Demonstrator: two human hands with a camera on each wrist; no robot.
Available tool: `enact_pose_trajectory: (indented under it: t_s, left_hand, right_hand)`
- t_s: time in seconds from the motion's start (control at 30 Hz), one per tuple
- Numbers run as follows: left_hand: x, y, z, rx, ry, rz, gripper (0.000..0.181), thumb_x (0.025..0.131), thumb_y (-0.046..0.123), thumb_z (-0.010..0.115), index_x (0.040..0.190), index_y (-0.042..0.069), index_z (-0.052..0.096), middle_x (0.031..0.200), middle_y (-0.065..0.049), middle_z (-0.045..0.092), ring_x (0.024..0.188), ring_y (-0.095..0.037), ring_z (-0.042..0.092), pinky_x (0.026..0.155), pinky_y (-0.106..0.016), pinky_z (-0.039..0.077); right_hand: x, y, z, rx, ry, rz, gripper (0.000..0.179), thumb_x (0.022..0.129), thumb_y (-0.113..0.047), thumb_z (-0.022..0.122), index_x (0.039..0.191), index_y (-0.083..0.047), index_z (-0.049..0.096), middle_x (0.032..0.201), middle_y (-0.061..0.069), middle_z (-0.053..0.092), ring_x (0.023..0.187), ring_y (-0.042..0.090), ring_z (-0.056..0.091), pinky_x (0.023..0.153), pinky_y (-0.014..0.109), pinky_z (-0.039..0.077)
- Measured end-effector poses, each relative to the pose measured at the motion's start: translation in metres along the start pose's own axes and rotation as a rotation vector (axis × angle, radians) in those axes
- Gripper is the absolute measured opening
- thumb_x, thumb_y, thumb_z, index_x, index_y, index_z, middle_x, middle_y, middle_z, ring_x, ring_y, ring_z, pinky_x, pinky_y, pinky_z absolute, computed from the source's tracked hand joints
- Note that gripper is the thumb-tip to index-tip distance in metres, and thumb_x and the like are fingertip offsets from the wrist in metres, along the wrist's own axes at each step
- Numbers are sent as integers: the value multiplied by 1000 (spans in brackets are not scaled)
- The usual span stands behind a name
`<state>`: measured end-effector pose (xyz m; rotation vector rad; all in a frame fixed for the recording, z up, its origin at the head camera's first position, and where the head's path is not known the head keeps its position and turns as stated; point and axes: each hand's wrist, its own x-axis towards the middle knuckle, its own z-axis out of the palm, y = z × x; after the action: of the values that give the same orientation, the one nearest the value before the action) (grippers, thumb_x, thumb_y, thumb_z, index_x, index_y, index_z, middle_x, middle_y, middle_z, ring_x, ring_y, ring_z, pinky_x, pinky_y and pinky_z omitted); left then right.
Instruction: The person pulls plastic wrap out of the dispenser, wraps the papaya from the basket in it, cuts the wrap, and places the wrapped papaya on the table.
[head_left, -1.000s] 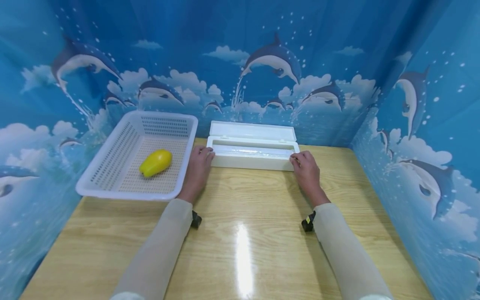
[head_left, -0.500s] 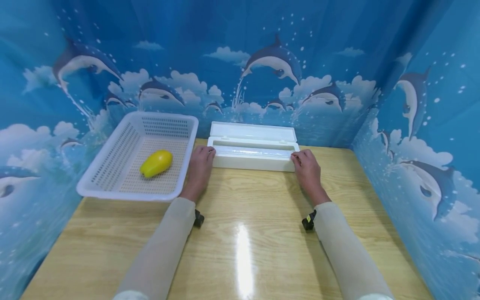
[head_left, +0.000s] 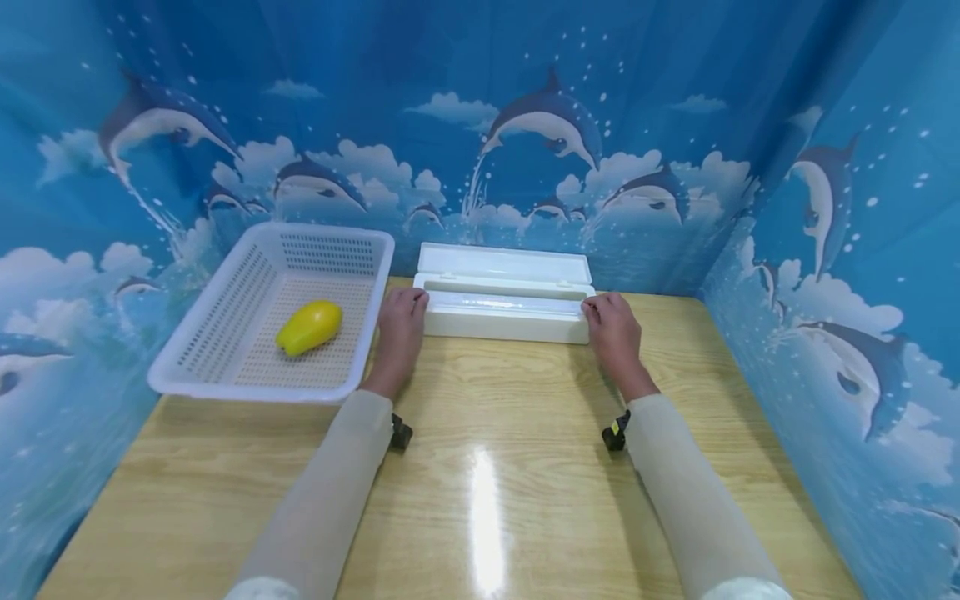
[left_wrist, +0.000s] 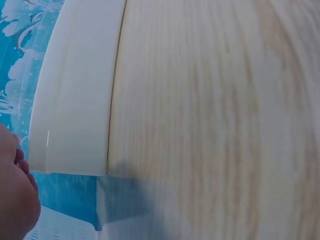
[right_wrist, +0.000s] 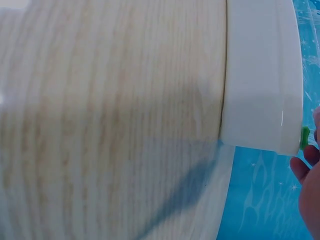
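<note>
A long white cling film box (head_left: 510, 327) lies at the back of the table with its lid (head_left: 506, 262) tipped back. Glossy cling film (head_left: 504, 302) stretches along the opening. My left hand (head_left: 401, 333) is at the box's left end, thumb and fingers pinched together at the film's edge. At the opposite end my right hand (head_left: 617, 337) pinches the film's other corner. A small green piece (right_wrist: 305, 137) shows by the right fingers in the right wrist view. The left fingertips are mostly hidden in the left wrist view.
Left of the box stands a white perforated basket (head_left: 247, 392) holding a yellow papaya-like fruit (head_left: 310, 327). A blue dolphin-print curtain (head_left: 510, 167) closes off the back and sides of the wooden table (head_left: 540, 450).
Both hands have risen very slightly at the ends of the box, the right one most visibly. The box, basket and fruit have stayed in place.
</note>
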<state>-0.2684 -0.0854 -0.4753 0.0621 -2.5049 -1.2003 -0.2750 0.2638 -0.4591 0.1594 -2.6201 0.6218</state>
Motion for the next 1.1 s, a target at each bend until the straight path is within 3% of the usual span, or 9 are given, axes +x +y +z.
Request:
enact_pose_trajectory:
  t_s: [0.33, 0.67, 0.87, 1.1]
  left_hand:
    - [7, 9, -2, -83, -17, -90, 35, 108, 35, 45, 131, 14, 59, 126, -4, 56, 116, -19, 56, 101, -38, 52]
    - [8, 11, -1, -189, -5, -99, 32, 107, 32, 48, 128, 11, 60, 125, -6, 56, 112, -21, 56, 97, -40, 54]
    - [4, 12, 2, -177, -9, -119, 32, 107, 32, 48, 128, 12, 61, 125, -6, 56, 113, -21, 57, 97, -39, 53]
    - [11, 15, 3, -155, 30, -89, 28, 107, 28, 49, 124, 9, 63, 123, -9, 58, 109, -23, 58, 94, -38, 53]
  right_hand:
    - [14, -4, 0, -26, -13, 18, 22, 104, -21, 57, 110, -4, 70, 105, 11, 59, 99, 30, 58, 77, 50, 50]
    - [14, -5, -6, 2, -18, 17, 24, 104, -23, 57, 109, -3, 69, 104, 11, 58, 96, 31, 58, 76, 50, 49]
    - [10, -1, -6, 2, -15, 12, 22, 104, -21, 58, 107, -3, 70, 103, 12, 59, 95, 31, 59, 75, 50, 50]
    - [15, 0, -5, 9, 14, -21, 22, 104, -22, 58, 106, -3, 70, 102, 12, 60, 93, 32, 59, 73, 51, 50]
